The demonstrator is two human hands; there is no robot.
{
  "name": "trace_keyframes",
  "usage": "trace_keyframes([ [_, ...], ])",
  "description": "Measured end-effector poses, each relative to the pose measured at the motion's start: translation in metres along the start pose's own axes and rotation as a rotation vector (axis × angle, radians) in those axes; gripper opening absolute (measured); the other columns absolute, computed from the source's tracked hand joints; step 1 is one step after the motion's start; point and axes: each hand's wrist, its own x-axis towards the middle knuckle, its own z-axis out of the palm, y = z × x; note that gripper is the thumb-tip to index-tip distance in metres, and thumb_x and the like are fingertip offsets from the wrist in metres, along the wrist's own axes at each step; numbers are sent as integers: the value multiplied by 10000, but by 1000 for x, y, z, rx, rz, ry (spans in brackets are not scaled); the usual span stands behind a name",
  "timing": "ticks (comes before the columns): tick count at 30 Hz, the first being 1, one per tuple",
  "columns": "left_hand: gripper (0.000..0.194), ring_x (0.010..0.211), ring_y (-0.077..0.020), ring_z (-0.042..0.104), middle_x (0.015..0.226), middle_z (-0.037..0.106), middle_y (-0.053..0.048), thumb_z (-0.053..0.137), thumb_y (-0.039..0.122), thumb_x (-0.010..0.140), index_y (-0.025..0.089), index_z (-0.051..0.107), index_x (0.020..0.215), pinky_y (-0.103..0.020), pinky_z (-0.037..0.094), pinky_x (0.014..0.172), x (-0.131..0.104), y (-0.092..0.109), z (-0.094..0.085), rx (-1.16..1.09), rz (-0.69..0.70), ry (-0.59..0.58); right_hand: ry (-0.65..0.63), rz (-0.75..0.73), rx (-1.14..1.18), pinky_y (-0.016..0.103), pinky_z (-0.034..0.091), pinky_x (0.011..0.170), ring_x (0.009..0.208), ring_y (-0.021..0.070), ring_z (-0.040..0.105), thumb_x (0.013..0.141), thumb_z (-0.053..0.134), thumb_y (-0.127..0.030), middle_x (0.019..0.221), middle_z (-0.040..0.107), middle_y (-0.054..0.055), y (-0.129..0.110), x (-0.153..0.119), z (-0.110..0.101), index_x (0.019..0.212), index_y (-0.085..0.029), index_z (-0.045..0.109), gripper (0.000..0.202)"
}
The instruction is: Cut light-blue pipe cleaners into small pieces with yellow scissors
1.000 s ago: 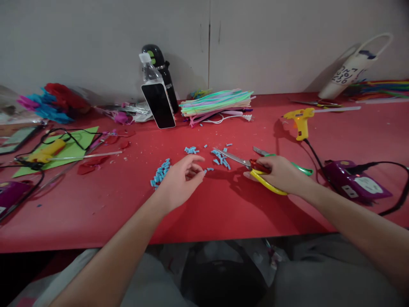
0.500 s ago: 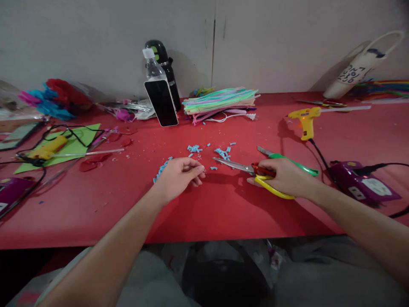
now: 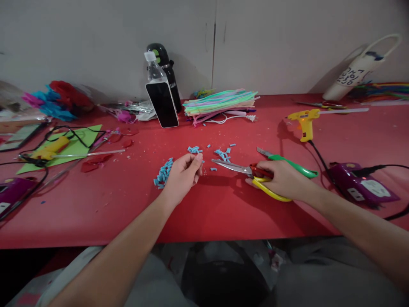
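Observation:
My left hand [image 3: 184, 174] is closed in a pinch above the red table [image 3: 128, 213]; whatever its fingertips hold is too small to make out. Beside it on the left lies a pile of short blue pieces [image 3: 163, 172]. More blue pieces [image 3: 222, 155] are scattered between the two hands, and a small group [image 3: 194, 149] lies just beyond my left fingertips. My right hand [image 3: 273, 175] is wrapped round scissors [image 3: 234, 167] with red and yellow handles, blades pointing left and nearly closed.
A green cutter [image 3: 295, 166] lies beside my right hand. Farther right are a yellow glue gun [image 3: 306, 123] and a purple power box [image 3: 361, 181]. Behind stand a phone [image 3: 162, 104], bottles and a bundle of pastel strips [image 3: 220, 102]. Another glue gun [image 3: 53, 147] lies left on green paper.
My left hand has shifted slightly right and its fingers have drawn into a tighter pinch, showing more of the blue pile. My right hand and scissors have barely moved.

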Motion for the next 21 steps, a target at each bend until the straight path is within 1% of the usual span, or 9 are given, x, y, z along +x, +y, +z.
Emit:
trace_keyframes([
  [6, 403, 399, -52, 387, 529, 498, 30, 498, 496, 900, 175, 514, 657, -195, 282, 392, -1, 1, 5, 55, 36, 45, 13, -11, 14, 265, 251, 494, 492, 106, 342, 766, 608, -471, 540, 462, -32, -1, 0, 2, 645, -216, 453, 322],
  [11, 408, 429, -64, 396, 548, 495, 26, 468, 493, 919, 179, 514, 663, -210, 295, 417, -2, -2, 7, 99, 99, 34, 13, -17, 6, 263, 250, 498, 506, 105, 321, 770, 598, -460, 545, 438, -34, 1, 1, 4, 632, -216, 411, 337],
  [14, 409, 453, -68, 408, 566, 499, 23, 461, 495, 925, 180, 516, 670, -217, 303, 433, -3, -2, 7, 119, 129, 31, 17, -21, -14, 266, 249, 505, 514, 106, 309, 771, 598, -427, 541, 421, -39, 2, 1, 5, 629, -216, 406, 318],
  [21, 435, 452, -74, 376, 549, 469, 28, 451, 500, 928, 184, 480, 630, -228, 301, 446, -5, -1, 7, 199, 156, 12, 1, -21, -3, 264, 237, 499, 498, 103, 317, 769, 597, -425, 531, 450, -40, -1, 1, 4, 627, -216, 415, 312],
])
